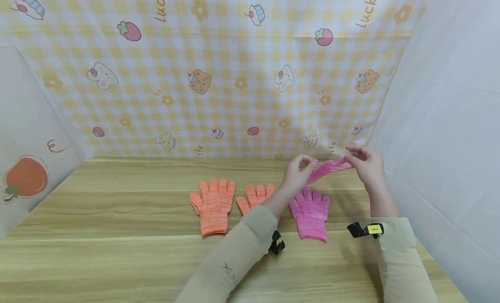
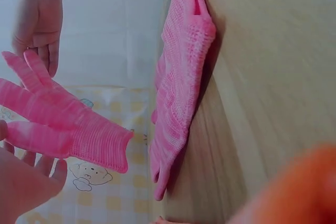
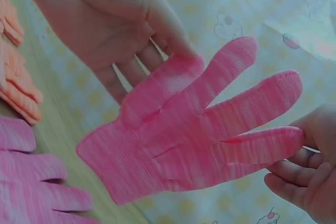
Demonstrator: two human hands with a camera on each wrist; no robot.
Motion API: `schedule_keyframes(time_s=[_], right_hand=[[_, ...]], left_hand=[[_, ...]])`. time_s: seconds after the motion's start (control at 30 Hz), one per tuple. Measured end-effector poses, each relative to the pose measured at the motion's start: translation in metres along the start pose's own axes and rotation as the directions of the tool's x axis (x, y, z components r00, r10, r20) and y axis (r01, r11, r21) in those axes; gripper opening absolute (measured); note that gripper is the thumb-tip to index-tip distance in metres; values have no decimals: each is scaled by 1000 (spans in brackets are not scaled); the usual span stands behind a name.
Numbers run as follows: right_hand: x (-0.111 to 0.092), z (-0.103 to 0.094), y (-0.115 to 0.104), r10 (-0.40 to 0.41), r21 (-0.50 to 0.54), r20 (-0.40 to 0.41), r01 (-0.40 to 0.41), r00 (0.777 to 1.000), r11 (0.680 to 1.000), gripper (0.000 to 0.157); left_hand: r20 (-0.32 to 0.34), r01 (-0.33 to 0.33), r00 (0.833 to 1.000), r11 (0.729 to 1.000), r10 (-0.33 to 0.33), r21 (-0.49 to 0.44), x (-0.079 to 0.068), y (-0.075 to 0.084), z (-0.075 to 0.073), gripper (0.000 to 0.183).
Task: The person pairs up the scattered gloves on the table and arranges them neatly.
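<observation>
Both hands hold a pink knitted glove [image 3: 178,124] up in the air above the table. In the right wrist view, the left hand [image 3: 113,30] pinches the glove's thumb, while the right hand [image 3: 315,166] grips a fingertip at the far side. The glove's cuff hangs free between them in the left wrist view. Seen from the head, the left hand [image 1: 297,170] and the right hand [image 1: 365,166] stand apart with the glove stretched edge-on. A second pink glove [image 1: 310,214] lies flat below them, fingers pointing to the back.
An orange glove [image 1: 214,207] lies flat on the wooden table [image 1: 117,233]. Beside it, another orange glove [image 1: 255,196] is partly hidden by the left forearm. A checked cloth [image 1: 234,55] hangs at the back, and a white wall [image 1: 441,142] stands on the right.
</observation>
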State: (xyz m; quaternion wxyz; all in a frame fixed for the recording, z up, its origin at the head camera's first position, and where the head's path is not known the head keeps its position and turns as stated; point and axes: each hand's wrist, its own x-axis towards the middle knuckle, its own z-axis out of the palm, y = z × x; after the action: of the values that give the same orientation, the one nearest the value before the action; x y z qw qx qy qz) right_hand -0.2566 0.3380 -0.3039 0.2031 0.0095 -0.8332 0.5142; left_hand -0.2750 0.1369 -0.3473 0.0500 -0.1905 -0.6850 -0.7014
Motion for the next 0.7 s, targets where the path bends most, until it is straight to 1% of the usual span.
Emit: schedule_keyframes(time_s=[0.1,0.17,0.3,0.37,0.43,0.53,0.63,0.7], right_hand=[[-2,1,-5,-16,6,6,16,1000,1000,18],[-3,2,-8,-18,14,11,18,1000,1000,16],[-5,4,-13,-19,37,24,18,1000,999,13],[-5,4,-14,-23,60,34,20,999,998,13],[-6,5,-15,-25,95,49,20,998,995,15],[-7,5,-15,-26,186,80,11,996,983,19],[-8,4,-15,-9,282,133,-29,991,959,21],[-8,4,-15,10,318,170,-64,985,946,19]], left_hand=[[53,10,999,998,-6,-63,-2,-1,-2,11],[77,18,997,996,-11,-89,-4,-1,-4,11],[111,37,993,995,-26,-94,-8,0,-6,12],[125,44,992,996,-34,-80,-11,2,-7,14],[137,48,990,996,-38,-72,-13,3,-8,15],[144,55,989,996,-45,-66,-17,6,-9,15],[141,77,988,994,-66,-76,-20,8,-9,14],[138,101,986,991,-89,-86,-22,9,-9,13]])
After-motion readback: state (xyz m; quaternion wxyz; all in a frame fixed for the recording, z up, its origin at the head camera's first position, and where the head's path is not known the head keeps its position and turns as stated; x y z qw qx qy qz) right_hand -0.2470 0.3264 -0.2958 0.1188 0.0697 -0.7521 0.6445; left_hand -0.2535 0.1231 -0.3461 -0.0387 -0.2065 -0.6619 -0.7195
